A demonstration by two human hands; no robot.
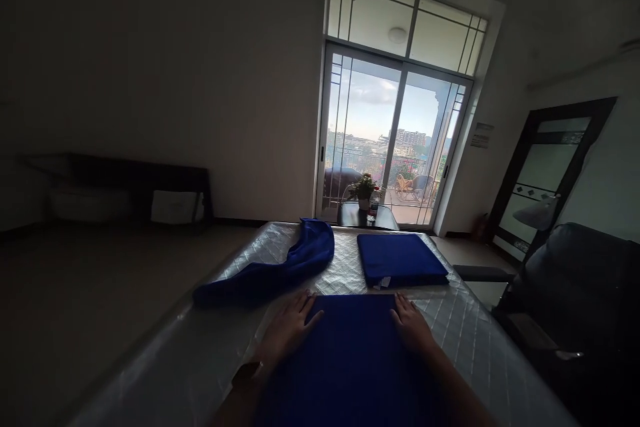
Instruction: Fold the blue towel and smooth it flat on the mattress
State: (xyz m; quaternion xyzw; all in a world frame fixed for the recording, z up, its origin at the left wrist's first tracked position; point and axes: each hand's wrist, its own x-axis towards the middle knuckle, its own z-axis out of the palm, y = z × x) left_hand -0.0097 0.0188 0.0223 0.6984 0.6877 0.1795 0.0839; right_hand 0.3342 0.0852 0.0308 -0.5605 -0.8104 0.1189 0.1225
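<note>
A dark blue cloth [353,353] lies flat before me on a plastic-covered mattress [465,333]. My left hand [293,323] rests at its far left corner, fingers stretched out and thumb lying on the cloth. At the far right corner lies my right hand [413,323], also with fingers extended along the edge. Beyond my right hand sits a neatly folded blue cloth [403,259] with a small white label at its near edge. A loose, crumpled blue cloth [285,267] curves across the mattress beyond my left hand. The near end of the flat cloth runs out of view.
Behind the mattress stands a small dark table [353,215] with a potted plant [365,188] and a bottle [373,205]. A dark armchair [585,293] is at the right. Along the left wall is a low dark bench [140,177]. Sliding glass doors [367,113] let in light.
</note>
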